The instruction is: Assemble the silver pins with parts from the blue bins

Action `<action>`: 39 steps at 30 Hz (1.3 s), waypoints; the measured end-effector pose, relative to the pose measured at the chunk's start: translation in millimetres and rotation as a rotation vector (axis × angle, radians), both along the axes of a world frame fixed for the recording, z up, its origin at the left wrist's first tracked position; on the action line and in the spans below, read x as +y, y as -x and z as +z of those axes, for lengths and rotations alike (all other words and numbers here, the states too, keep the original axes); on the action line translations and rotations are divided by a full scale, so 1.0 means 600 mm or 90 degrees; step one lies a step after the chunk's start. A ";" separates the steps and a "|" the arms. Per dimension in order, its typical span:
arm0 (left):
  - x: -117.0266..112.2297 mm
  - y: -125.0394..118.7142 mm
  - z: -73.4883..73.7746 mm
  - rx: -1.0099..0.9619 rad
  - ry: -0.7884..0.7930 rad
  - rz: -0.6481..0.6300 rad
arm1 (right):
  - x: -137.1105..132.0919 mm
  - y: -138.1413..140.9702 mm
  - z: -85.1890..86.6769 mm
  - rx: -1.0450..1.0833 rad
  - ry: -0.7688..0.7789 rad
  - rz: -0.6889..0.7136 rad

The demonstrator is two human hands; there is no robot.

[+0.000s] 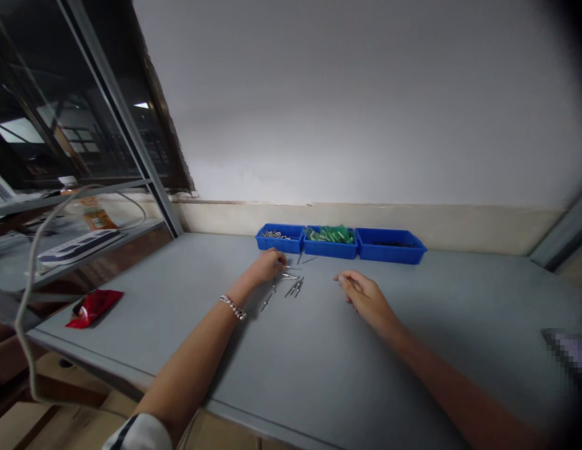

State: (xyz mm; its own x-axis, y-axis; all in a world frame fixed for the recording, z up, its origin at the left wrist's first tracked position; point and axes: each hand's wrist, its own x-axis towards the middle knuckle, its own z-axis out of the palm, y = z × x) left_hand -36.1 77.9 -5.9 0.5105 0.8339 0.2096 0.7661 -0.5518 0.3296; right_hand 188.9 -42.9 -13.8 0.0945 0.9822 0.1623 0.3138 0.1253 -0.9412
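Note:
My left hand, a beaded bracelet on its wrist, is low over the table just in front of the left blue bin. Its fingers are pinched on a thin metal rod that points right. Several similar metal rods lie loose on the tabletop beside and below that hand. My right hand is apart from them, to the right, with its fingers curled and the thumb close to the forefinger. Whatever may be between those fingertips is too small to make out.
Three blue bins stand in a row near the wall: one with metal pieces, one with green pieces, one with dark contents. A red packet lies at left. A bottle and white cable are beyond it.

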 end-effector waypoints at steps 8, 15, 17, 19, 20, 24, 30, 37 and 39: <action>-0.052 -0.064 0.023 -0.244 -0.030 -0.053 | 0.005 -0.001 -0.010 0.019 -0.008 0.029; -0.085 -0.089 0.025 -0.268 0.032 -0.123 | 0.005 -0.002 -0.009 0.004 -0.019 0.046; -0.086 -0.089 0.023 -0.265 0.041 -0.125 | 0.006 -0.003 -0.011 0.001 -0.021 0.049; -0.084 -0.090 0.021 -0.263 0.044 -0.127 | 0.008 -0.004 -0.014 0.000 -0.024 0.053; -0.083 -0.090 0.021 -0.263 0.044 -0.130 | 0.009 -0.004 -0.015 -0.001 -0.025 0.055; -0.081 -0.091 0.019 -0.260 0.048 -0.148 | 0.012 -0.005 -0.019 -0.009 -0.027 0.051; -0.084 -0.091 0.020 -0.265 0.044 -0.165 | 0.011 -0.004 -0.016 -0.016 -0.027 0.052; -0.086 -0.094 0.019 -0.290 0.032 -0.165 | 0.011 -0.003 -0.018 -0.005 -0.031 0.055; -0.088 -0.095 0.020 -0.286 0.027 -0.165 | 0.011 -0.003 -0.019 -0.005 -0.032 0.054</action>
